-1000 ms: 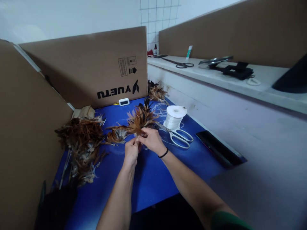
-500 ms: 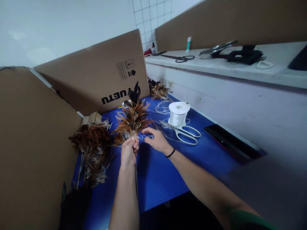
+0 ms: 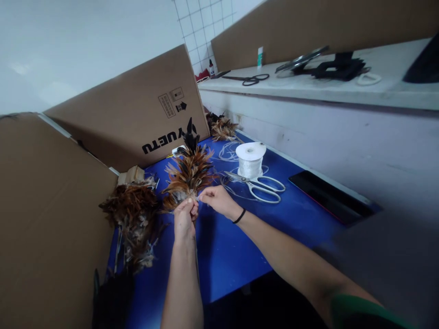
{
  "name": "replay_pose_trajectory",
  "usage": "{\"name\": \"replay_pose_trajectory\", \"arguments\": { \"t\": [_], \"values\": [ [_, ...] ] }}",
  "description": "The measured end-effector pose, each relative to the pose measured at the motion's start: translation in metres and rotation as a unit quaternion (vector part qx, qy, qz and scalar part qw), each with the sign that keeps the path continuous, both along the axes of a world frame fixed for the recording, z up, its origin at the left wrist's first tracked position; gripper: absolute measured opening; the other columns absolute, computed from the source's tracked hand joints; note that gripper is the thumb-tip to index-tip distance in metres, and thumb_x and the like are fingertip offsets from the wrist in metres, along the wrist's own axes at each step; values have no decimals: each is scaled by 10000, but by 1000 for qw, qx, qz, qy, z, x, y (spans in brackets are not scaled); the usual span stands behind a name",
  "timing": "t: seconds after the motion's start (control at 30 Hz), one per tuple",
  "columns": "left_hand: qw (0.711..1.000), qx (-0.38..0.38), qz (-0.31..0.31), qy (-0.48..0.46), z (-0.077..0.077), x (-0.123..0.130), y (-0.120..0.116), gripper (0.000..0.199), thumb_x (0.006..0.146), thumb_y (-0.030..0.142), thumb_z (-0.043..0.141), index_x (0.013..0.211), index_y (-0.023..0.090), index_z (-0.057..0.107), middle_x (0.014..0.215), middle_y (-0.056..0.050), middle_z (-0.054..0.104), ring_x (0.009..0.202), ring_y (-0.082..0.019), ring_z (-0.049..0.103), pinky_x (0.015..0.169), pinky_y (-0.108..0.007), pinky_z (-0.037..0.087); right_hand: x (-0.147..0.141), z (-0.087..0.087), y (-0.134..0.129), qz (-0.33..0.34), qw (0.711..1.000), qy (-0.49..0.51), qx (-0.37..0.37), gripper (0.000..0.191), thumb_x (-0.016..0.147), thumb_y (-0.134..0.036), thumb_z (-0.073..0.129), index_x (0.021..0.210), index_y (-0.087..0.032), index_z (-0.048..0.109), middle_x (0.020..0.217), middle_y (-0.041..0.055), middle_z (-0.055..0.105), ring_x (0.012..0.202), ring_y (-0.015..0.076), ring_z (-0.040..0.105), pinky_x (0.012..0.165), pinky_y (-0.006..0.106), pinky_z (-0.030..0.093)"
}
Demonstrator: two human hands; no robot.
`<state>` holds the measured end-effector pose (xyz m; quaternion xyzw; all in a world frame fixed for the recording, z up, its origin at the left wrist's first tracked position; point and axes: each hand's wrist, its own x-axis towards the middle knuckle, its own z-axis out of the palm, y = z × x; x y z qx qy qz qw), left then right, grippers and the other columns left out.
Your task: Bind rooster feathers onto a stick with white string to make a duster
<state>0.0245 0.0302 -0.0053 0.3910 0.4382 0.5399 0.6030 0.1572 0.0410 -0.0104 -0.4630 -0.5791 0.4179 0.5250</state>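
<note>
Where the quills gather at its base, the feather bundle [image 3: 190,171] is pinched between the thumb and curled fingers of the left hand [image 3: 185,217], a narrow, closed grip. It stands out beyond the hands over the middle of the blue tabletop [image 3: 233,260], its dark tip pointing away from the person. Its slender feathers fan outward in overlapping layers: glossy black at the tip, rusty orange and brown through the middle, pale grey and downy near the base. A thin rod [image 3: 196,260] runs from below the left hand alongside the forearm.

The right hand [image 3: 219,201] is just beside the base, thumb and fingertips drawn narrowly together; what lies between them is too small to make out.

To the right of the bundle stands a spool [image 3: 250,160] with a round, flat white top, wound with shiny white strand. Loose, translucent strand [image 3: 228,151] curls around it on the smooth surface. Scissors [image 3: 255,185] with slim metal blades and pale looped handles lie in front of the spool, and a glossy black phone [image 3: 329,196] lies farther right.

On the left is a shaggy feather pile [image 3: 132,214], reddish brown above and wispy grey below. A smaller feather cluster [image 3: 222,128], black and tan, sits by the corner of the matte brown cardboard box [image 3: 130,119].
</note>
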Motion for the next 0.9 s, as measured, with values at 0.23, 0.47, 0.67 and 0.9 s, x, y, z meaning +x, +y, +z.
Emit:
{"name": "replay_pose_trajectory", "arguments": {
  "t": [0.23, 0.47, 0.67, 0.9],
  "values": [
    [997, 21, 50, 57, -1, 12, -1, 301, 626, 374, 667, 541, 118, 533, 413, 73, 354, 370, -18, 253, 382, -163, 136, -5, 5, 0, -56, 998, -14, -13, 182, 680, -282, 611, 583, -151, 692, 519, -8, 605, 502, 93, 482, 505, 210, 343],
    [950, 102, 159, 249, -7, 19, -4, 290, 735, 384, 569, 662, 116, 652, 458, 30, 489, 428, -74, 398, 423, -198, 277, -11, 12, -1, -93, 995, -36, -7, 189, 661, -287, 637, 526, -156, 660, 503, -7, 601, 484, 89, 480, 481, 204, 322],
    [825, 203, 202, 488, 8, 18, -12, 264, 803, 245, 483, 870, 149, 720, 813, -93, 711, 728, -190, 632, 663, -280, 459, -11, 15, -3, -86, 996, -2, 4, 223, 678, -302, 617, 513, -154, 641, 458, -26, 532, 455, 80, 421, 456, 208, 290],
    [674, 333, 243, 613, 9, 21, -14, 286, 852, 183, 425, 965, 97, 673, 836, -140, 684, 762, -218, 640, 718, -328, 486, -14, 10, -5, -84, 996, 13, 30, 382, 722, -333, 557, 407, -160, 427, 420, -59, 308, 450, 67, 285, 449, 225, 217]
  ]
}}
